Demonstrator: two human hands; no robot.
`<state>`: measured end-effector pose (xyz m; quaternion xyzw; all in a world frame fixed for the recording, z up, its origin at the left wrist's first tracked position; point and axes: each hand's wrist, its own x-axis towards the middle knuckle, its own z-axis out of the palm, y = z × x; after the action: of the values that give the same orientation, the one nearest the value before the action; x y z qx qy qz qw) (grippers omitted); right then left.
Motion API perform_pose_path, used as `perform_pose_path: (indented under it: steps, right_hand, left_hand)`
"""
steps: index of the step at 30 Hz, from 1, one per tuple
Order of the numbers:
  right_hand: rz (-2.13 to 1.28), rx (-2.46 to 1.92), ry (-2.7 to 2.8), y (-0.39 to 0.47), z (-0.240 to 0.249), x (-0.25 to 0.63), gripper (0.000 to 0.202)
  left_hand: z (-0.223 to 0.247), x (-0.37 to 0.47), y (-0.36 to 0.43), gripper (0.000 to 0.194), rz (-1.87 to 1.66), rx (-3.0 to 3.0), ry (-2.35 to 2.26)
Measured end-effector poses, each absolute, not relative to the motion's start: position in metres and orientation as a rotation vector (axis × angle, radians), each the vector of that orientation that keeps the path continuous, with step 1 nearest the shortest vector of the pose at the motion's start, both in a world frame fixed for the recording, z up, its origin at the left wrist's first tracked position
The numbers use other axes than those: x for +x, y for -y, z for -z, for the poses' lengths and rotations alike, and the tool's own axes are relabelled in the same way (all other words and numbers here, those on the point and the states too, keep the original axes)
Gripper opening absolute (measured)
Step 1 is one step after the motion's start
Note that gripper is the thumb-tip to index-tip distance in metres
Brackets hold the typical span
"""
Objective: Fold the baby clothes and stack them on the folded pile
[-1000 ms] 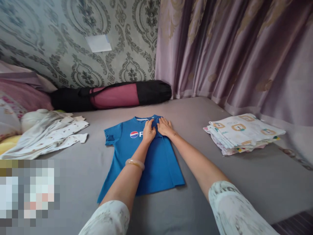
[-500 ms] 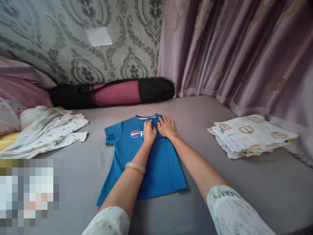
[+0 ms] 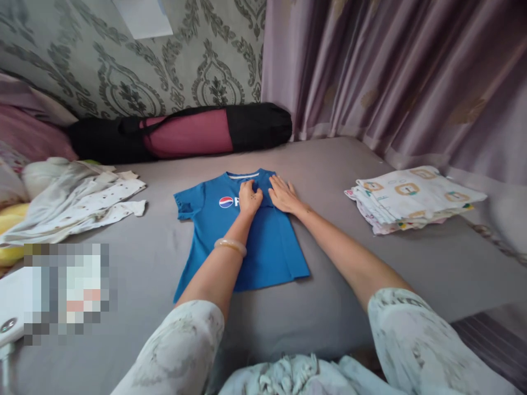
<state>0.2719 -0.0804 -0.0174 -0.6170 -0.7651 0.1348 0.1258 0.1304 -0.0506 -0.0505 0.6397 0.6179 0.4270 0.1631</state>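
A blue short-sleeved T-shirt (image 3: 209, 230) lies front up, with a round red, white and blue logo and part of a white letter showing on its chest. Its right side is folded inward, leaving a straight edge there; only the left sleeve sticks out. My left hand (image 3: 250, 198) is closed on the fabric at the chest below the collar, fingers curled and covering the rest of the print. Beside it my right hand (image 3: 284, 195) rests flat on the folded right shoulder, fingers stretched out.
The shirt is on a grey bed sheet (image 3: 329, 247). To the right sits a stack of folded printed cloths (image 3: 415, 197). Rumpled white clothes (image 3: 102, 200) lie left, near a white device (image 3: 18, 302) and a blurred patch. A black and maroon long bag (image 3: 189, 131) lies along the wall.
My view has tilted downward, so everything sits higher and my lap shows. The right hand's fingers have drawn closer together on the shoulder. My left hand stays at the chest.
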Motion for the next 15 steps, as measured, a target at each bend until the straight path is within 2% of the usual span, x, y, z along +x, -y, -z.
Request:
perform_pose_path:
  steps: [5, 15]
  right_hand:
    - [-0.347, -1.76, 2.364, 0.136, 0.019, 0.276, 0.062]
    - [-0.391, -1.779, 2.393, 0.225, 0.01, 0.277, 0.07]
  left_hand:
    - [0.05, 0.129, 0.05, 0.041, -1.174, 1.83, -1.755]
    - [0.054, 0.129, 0.048, 0.038, -1.219, 1.823, -1.751]
